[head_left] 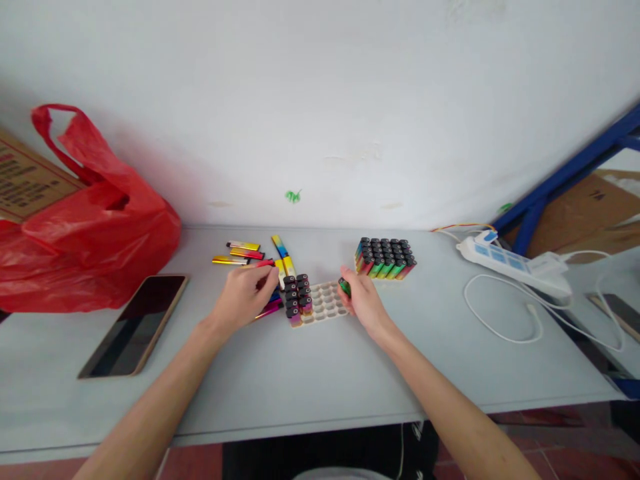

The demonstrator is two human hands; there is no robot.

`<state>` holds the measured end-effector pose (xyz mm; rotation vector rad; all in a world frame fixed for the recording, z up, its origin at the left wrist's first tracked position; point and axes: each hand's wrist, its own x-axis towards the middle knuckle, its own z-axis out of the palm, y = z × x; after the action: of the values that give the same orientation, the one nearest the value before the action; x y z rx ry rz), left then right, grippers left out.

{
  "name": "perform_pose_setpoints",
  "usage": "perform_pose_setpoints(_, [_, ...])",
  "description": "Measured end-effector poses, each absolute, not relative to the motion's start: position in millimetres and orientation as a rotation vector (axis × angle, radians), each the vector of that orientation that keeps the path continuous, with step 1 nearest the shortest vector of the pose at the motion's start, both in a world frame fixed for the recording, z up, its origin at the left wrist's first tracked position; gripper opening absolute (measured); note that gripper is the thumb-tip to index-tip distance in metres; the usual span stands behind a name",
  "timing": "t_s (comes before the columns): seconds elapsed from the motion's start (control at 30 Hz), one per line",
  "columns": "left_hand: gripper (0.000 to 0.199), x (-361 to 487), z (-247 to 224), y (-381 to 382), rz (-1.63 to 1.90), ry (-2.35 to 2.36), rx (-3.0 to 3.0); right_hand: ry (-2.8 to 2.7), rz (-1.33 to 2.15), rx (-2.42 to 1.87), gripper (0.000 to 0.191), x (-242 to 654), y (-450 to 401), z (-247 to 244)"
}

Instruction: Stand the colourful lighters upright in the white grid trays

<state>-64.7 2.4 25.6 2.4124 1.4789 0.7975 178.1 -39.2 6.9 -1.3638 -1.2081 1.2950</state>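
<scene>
My left hand (243, 297) is curled with its fingertips together at the loose lighters, left of a pale moulded tray. What it pinches, if anything, is hidden. Held in my right hand (366, 300) is a green lighter (345, 287), over the right end of the tray (325, 300). Black-topped lighters (297, 293) stand upright in the tray's left columns, while its other pockets show bare. Around my left fingers lie several loose lighters, among them a gold one (243, 246), a yellow and blue one (280, 247) and a purple one (269, 309).
A filled block of upright lighters (385, 257) stands behind my right hand. Left are a phone (135, 327), a red plastic bag (100, 233) and a cardboard box (35, 177). A power strip (515, 267) with a white cable (493, 337) lies right. The wall borders the table's back.
</scene>
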Motion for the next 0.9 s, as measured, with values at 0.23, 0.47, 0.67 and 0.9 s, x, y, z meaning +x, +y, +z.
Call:
perform_pose_setpoints(0.23, [0.044, -64, 27, 0, 0.835, 1.448, 2.429, -1.402, 1.071, -1.537, 0.056, 178, -40, 2])
perform_pose_setpoints(0.47, [0.045, -65, 26, -1, 0.823, 1.458, 2.417, -1.488, 0.993, -1.474, 0.064, 179, -45, 2])
perform_pose_setpoints(0.67, [0.044, -65, 30, -1, 0.859, 1.434, 2.432, -1.707, 0.887, -1.314, 0.043, 184, -54, 22])
perform_pose_setpoints(0.9, [0.044, -65, 31, -2, 0.839, 1.460, 2.401, -1.920, 0.682, -1.178, 0.023, 185, -63, 39])
